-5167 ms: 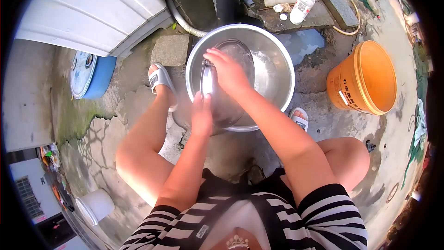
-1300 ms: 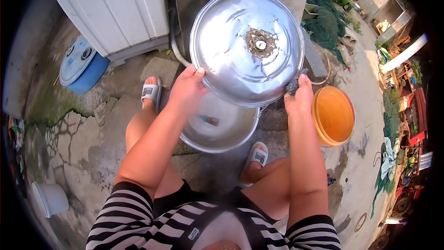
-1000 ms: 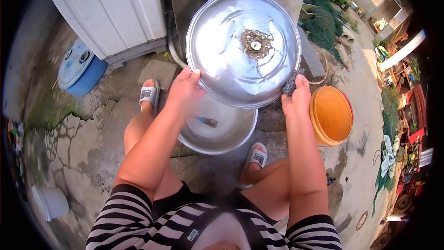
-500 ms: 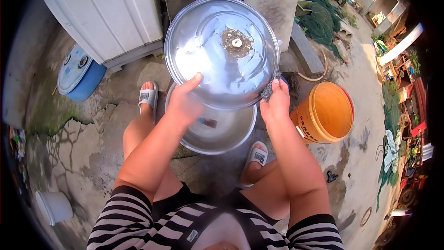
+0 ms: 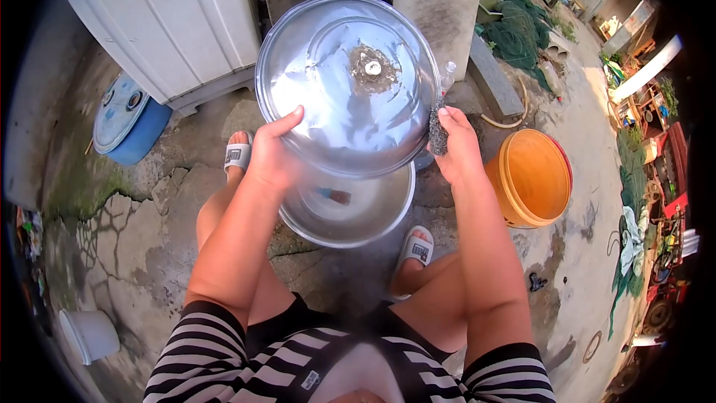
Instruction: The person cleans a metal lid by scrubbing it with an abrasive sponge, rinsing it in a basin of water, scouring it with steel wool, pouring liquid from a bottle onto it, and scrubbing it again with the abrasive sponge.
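A round, shiny metal lid [image 5: 321, 67] with a brown, rough patch around a white knob is held up over a metal basin. My left hand [image 5: 274, 151] grips its lower left edge, the thumb lying on the surface. At its right edge, my right hand [image 5: 459, 145] holds a grey scouring pad [image 5: 437, 130] against the rim. Below the lid, the basin [image 5: 373, 216] stands on the ground between my feet, its far part covered. Inside the basin lies a brush [image 5: 335, 195] with brown bristles and a blue part.
To the right stands an orange bucket [image 5: 533, 179]. A blue barrel [image 5: 133, 123] and a large white cabinet-like box [image 5: 164, 22] are at the left, with a white bucket [image 5: 91, 334] lower down. Behind the lid's right edge are a plastic bottle [image 5: 447, 77] and a stone slab [image 5: 494, 78].
Since the earliest frame, the lid has been raised from the basin and turned to show its knob side. Over the last second, lid and hands have shifted left.
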